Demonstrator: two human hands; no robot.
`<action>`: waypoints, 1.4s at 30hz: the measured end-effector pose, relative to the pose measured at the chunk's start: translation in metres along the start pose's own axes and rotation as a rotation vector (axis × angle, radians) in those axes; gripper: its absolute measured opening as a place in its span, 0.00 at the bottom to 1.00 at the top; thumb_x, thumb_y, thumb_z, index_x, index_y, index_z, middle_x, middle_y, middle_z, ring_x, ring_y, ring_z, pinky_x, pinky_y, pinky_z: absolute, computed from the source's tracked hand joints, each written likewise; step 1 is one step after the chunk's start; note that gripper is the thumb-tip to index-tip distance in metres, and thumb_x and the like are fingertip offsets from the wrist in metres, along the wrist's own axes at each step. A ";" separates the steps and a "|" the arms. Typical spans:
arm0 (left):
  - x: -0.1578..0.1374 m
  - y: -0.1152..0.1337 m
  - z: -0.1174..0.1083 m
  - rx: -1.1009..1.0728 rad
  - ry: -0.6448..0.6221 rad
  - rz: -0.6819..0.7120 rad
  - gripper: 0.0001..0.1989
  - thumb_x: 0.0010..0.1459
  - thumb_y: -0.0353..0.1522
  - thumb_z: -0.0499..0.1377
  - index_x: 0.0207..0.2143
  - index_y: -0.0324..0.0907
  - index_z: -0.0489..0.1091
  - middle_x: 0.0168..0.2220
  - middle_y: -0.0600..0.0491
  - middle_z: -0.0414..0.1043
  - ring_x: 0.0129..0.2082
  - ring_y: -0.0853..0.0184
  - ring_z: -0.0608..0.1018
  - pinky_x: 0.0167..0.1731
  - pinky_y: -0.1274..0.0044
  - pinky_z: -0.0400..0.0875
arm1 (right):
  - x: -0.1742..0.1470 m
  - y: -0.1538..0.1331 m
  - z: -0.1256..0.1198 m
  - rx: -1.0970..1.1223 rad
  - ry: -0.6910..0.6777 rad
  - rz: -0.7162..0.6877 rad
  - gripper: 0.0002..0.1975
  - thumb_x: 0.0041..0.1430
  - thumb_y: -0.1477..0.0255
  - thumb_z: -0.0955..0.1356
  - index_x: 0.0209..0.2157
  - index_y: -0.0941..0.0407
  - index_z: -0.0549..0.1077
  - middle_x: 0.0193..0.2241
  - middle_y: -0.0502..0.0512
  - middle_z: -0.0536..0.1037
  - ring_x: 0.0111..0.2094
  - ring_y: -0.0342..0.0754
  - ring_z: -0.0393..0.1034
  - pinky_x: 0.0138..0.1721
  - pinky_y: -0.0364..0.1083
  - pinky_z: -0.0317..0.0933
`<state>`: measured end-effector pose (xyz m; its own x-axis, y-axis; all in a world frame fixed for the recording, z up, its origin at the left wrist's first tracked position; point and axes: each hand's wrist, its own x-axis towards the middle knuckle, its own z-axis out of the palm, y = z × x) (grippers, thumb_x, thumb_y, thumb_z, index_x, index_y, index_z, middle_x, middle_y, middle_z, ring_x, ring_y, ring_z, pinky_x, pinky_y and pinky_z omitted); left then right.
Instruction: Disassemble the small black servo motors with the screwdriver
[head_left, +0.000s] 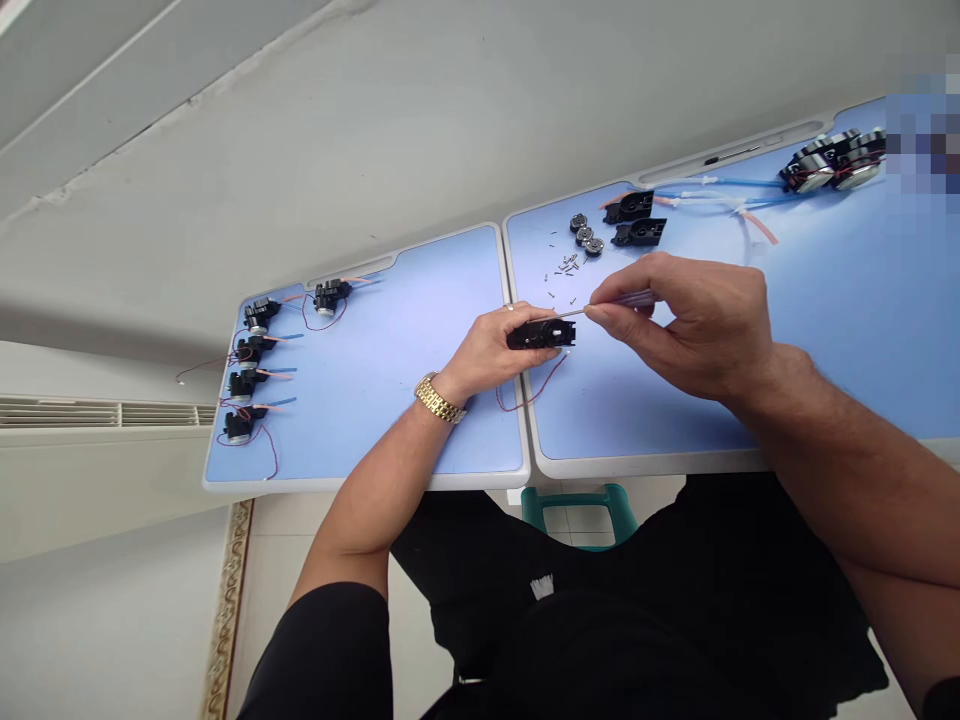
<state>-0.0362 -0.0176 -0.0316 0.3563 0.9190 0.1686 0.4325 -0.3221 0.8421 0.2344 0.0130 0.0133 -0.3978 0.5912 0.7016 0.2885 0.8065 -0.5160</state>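
Note:
My left hand is closed around a black plastic housing, holding it just above the seam between two blue-topped tables. A thin dark red wire hangs from near the housing and lies across the seam. In my right hand is a screwdriver with a clear handle, gripped between thumb and fingers. Its thin shaft points left, and the tip reaches the upper side of the housing; exact contact cannot be made out. Loose screws lie on the right table beyond my hands.
Round metal-and-black parts and two black housings sit farther back. Wired black assemblies line the left table's edge, with another at its back. More assemblies are at far right. A green stool stands below.

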 end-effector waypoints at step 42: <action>0.001 0.005 0.004 0.153 -0.041 0.071 0.16 0.70 0.34 0.73 0.58 0.47 0.83 0.48 0.51 0.87 0.45 0.64 0.86 0.51 0.69 0.81 | 0.007 -0.007 -0.016 -0.178 -0.229 -0.259 0.11 0.84 0.73 0.65 0.42 0.50 0.75 0.30 0.51 0.77 0.32 0.52 0.72 0.32 0.52 0.65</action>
<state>-0.0298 -0.0190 -0.0292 0.4225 0.8836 0.2018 0.5251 -0.4201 0.7401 0.2434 0.0115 0.0304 -0.6560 0.3682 0.6589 0.2919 0.9288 -0.2285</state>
